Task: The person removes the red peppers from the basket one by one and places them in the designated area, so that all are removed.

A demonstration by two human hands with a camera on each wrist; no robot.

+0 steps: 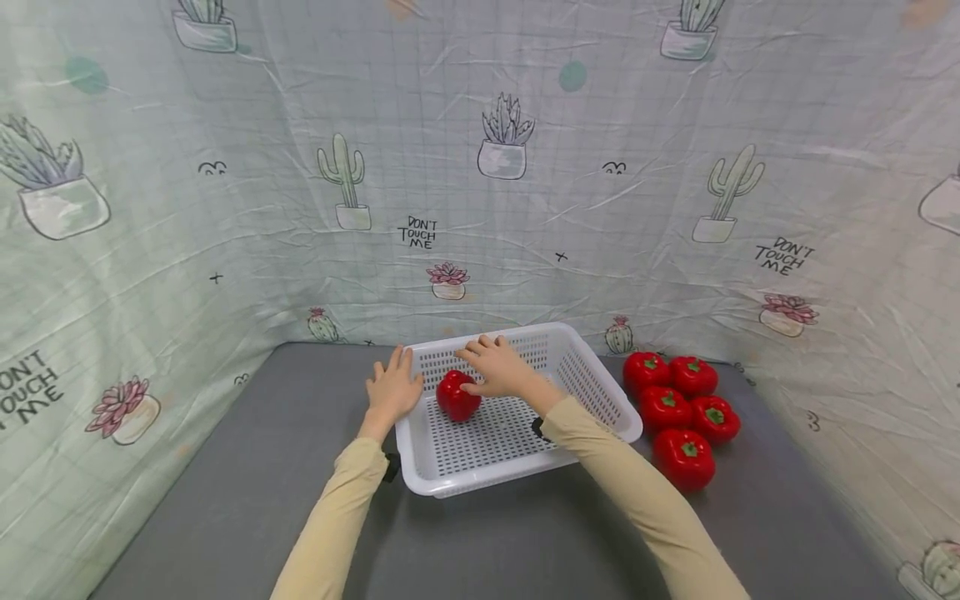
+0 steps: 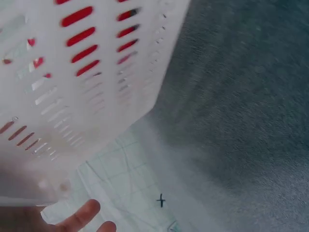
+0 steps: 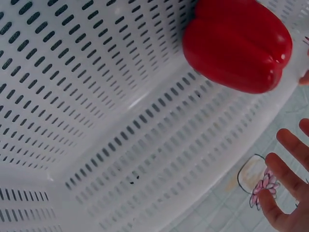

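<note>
A white perforated plastic basket (image 1: pixel 487 483) sits on the grey table with one red bell pepper (image 1: pixel 456 398) inside, near its left wall. My left hand (image 1: pixel 393 390) rests at the basket's left rim; in the left wrist view its fingers (image 2: pixel 79 217) extend loosely past the outside of the wall. Over the basket, just right of the bell pepper, my right hand (image 1: pixel 497 367) has its fingers spread. From the right wrist the bell pepper (image 3: pixel 236 46) lies on its side, apart from the right fingers (image 3: pixel 287 174).
Several red bell peppers (image 1: pixel 684 458) stand grouped on the table right of the basket, stems up. A hanging cloth (image 1: pixel 450 192) printed with cacti surrounds the grey table (image 1: pixel 247 500) at the back and sides.
</note>
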